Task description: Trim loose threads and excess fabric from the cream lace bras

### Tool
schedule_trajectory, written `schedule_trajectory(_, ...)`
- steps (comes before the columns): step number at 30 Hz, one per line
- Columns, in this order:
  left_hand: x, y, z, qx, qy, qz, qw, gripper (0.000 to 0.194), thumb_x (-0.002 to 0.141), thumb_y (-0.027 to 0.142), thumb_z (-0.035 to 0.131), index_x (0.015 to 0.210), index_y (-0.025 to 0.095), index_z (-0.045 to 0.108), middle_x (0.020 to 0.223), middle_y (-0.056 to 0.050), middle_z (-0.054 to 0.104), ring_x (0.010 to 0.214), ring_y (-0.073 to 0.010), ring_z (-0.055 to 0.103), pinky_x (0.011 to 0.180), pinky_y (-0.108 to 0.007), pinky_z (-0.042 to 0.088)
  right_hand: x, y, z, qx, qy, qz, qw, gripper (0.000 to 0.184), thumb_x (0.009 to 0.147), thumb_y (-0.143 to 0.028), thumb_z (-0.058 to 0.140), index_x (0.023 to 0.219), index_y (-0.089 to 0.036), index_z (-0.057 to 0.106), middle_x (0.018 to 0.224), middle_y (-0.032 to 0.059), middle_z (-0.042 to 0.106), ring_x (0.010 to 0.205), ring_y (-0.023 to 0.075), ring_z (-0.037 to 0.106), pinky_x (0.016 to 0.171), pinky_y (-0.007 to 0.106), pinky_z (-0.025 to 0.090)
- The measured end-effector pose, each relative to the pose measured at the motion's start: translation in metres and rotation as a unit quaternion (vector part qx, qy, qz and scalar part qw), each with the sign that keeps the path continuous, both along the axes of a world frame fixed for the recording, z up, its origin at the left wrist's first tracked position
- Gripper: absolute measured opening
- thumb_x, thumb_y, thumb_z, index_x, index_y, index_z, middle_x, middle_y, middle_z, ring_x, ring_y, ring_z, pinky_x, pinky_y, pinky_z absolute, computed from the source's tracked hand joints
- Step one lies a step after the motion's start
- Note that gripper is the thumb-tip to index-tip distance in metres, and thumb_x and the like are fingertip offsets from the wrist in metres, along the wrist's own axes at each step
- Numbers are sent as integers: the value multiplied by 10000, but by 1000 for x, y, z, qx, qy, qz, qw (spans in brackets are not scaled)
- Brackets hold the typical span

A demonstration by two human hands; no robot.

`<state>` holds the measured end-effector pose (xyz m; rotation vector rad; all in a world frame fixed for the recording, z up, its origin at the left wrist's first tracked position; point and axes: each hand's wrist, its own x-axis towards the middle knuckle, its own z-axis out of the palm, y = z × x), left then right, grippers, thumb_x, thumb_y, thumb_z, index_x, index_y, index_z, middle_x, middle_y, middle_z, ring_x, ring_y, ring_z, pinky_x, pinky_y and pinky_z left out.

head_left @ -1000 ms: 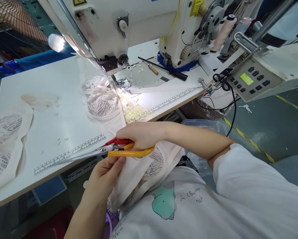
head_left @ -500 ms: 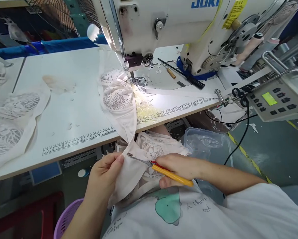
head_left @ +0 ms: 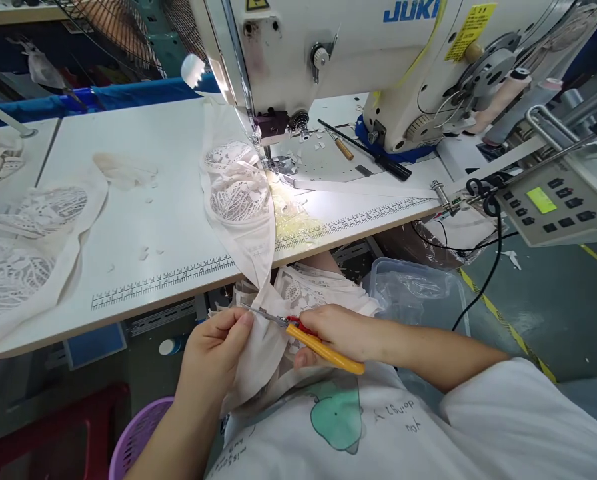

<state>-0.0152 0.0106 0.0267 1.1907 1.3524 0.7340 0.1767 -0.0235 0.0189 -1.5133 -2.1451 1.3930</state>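
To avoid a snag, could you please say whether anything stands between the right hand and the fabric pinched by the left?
Only the scissors in the right hand; their blades apparently meet the fabric beside the left hand.

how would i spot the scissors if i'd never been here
From the white sewing machine, look down past the near edge of the table to the right hand. It holds the scissors, blades pointing toward the left hand over pale fabric. Their yellow-orange and red handles set them apart from the fabric.
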Motion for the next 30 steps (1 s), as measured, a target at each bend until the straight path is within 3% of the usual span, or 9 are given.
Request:
schedule_trajectory(4,0,-3,6,46,34,-23,998,188,693,345,617,566,207,639,552,11,558,528,-131,453,466,-222,335,4,0,1,-2,38,-79,996,370,694,-455,657,627,-196,401,570,-24,475,533,123,446,480,242,348)
schedule_trajectory(7,2,-6,10,130,83,-78,985,171,738,314,576,618,226,659,610,1,623,584,-159,531,536,-240,393,6,3,5,97,88,-148,980,408,586,-454,729,691,-192,435,645,-25,487,569,118,426,500,237,348)
schedule_trajectory(10,4,-7,12,242,125,-159,949,165,766,280,542,666,236,665,585,4,623,541,-158,543,514,-244,399,-1,7,9,184,187,-171,950,340,617,-342,711,812,-182,482,760,-8,519,635,113,434,559,232,375)
schedule_trajectory(13,6,-6,12,324,162,-221,906,179,787,255,499,708,244,659,542,12,599,476,-151,520,483,-247,399,-10,11,9,146,237,-155,948,250,645,-226,646,817,-190,469,760,-18,516,629,103,429,535,209,368)
schedule_trajectory(16,1,-1,11,353,194,-280,871,208,827,250,453,821,250,661,624,-5,644,556,-169,578,543,-253,439,-10,12,12,110,248,-134,953,253,615,-180,619,799,-194,445,739,-27,504,615,99,427,512,198,364)
schedule_trajectory(21,-29,16,4,391,278,-325,815,197,833,315,468,860,234,645,820,-45,714,764,-225,649,679,-294,460,23,5,21,164,212,-215,939,182,662,-161,568,779,-190,430,747,-14,494,608,94,433,540,211,388)
schedule_trajectory(24,-43,24,3,391,293,-312,815,190,828,355,484,820,251,644,800,-22,720,744,-226,650,659,-297,452,48,0,25,208,142,-265,931,159,685,-147,553,793,-190,443,754,-3,504,634,109,458,578,230,402)
schedule_trajectory(27,-40,23,6,404,273,-320,812,166,827,334,500,810,245,638,771,-9,713,706,-201,642,633,-279,442,58,-2,27,256,41,-286,922,145,696,-151,573,796,-183,472,742,2,521,622,114,456,576,233,393)
schedule_trajectory(30,-27,18,11,435,273,-349,784,164,825,314,499,802,221,632,755,-22,701,673,-204,627,630,-298,429,45,-1,28,265,23,-277,924,163,691,-155,598,825,-173,506,789,20,561,648,122,481,582,229,395)
